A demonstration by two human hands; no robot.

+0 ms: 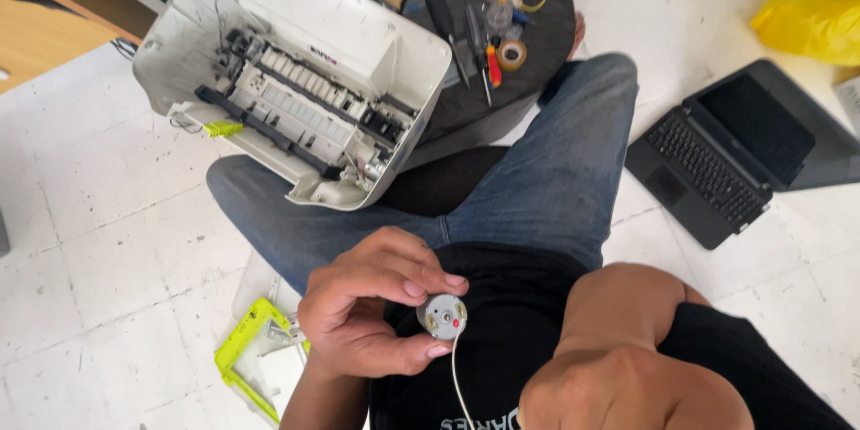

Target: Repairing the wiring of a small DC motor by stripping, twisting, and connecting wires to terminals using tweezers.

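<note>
Silver-grey and round, a small motor (442, 316) is pinched between the thumb and fingers (421, 288) of the left hand (367, 313), its flat end face turned up toward the camera, so its long axis runs along the line of sight. A thin white wire (458, 385) trails down from it. The right hand (627, 394), just right of the motor, shows only its back; its grip cannot be told. Beyond the fingers lies an opened white printer (305, 72); far right, a black laptop (717, 152).
</note>
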